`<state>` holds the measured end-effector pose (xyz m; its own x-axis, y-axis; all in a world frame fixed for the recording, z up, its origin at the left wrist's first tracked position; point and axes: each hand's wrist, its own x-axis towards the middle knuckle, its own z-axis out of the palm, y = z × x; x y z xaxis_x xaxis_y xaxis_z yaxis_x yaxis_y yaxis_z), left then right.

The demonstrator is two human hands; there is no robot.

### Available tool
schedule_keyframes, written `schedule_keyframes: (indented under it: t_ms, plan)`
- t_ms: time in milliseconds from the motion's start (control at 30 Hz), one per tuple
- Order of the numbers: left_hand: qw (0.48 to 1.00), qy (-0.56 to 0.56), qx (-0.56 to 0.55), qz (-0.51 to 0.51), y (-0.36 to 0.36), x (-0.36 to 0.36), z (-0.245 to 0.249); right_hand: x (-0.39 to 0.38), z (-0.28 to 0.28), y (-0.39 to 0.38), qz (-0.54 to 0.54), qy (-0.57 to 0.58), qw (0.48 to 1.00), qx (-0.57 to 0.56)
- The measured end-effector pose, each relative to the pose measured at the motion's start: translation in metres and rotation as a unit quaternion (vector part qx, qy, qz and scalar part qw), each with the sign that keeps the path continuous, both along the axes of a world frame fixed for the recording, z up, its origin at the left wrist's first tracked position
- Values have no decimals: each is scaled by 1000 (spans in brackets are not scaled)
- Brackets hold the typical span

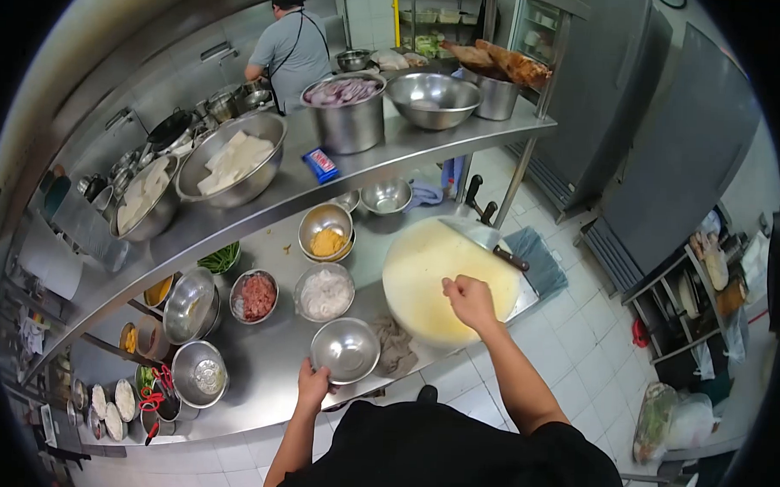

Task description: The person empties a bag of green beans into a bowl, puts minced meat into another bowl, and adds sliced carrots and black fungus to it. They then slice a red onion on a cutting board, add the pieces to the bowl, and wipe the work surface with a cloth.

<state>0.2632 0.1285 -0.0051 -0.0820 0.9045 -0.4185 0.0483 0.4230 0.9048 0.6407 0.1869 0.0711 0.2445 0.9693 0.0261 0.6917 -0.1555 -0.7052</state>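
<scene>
My left hand grips the near rim of a small steel bowl at the counter's front edge; no contents show in it. Over the round, pale yellow cutting board, my right hand is closed with the fingers curled in. Whatever it may hold is hidden. A broad-bladed knife with a dark handle lies across the board's far right side. Between bowl and board is a crumpled grey-brown cloth. Just beyond the held bowl stands a bowl of white, stringy food.
Minced meat and yellow shreds fill other bowls. Red-handled scissors stand at left. A raised steel shelf crosses above the counter, carrying a pot of sliced onions. A person stands beyond it.
</scene>
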Motion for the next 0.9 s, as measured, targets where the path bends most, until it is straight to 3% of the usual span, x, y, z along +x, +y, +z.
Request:
schedule_keyframes:
  t_ms: [67,133,200,267,300,367,467,500,533,567,600,667,733,800,900]
  plan:
    - [999,27,2,33,-8,-5,-15,23,40,4,5,111,987,118]
    - [997,45,-6,62,-15,-13,-35,24,132,5,29,50,944,325]
    - [994,62,-20,86,-23,-15,-45,35,197,20,94,-83,874,469]
    - [991,35,-46,124,-26,-16,-55,25,250,36,71,-201,821,529]
    - [990,35,-46,125,-27,-19,-61,22,258,50,72,-200,821,530]
    - [983,75,-4,166,-30,-26,-73,20,265,73,65,-217,889,399]
    - [973,59,-23,223,-36,-39,-76,36,241,106,142,-159,879,427]
    - [960,134,-19,244,-37,-52,-95,41,236,101,143,-162,879,426]
    - [961,129,-21,244,-37,-47,-91,40,234,81,153,-157,856,468]
    - [911,322,97,238,-41,-37,-67,39,230,60,163,-149,833,507]
    - [812,500,212,217,-42,-28,-41,41,226,38,172,-149,840,492]
    - [820,434,324,184,-30,-5,20,40,208,0,178,-146,855,465]
    - [844,345,388,136,-19,38,93,35,187,-32,249,-129,872,402]
    - [798,228,557,30,-5,72,133,25,143,-42,289,-80,895,330]
    - [818,208,495,-205,30,130,167,12,47,-41,248,-69,929,266]
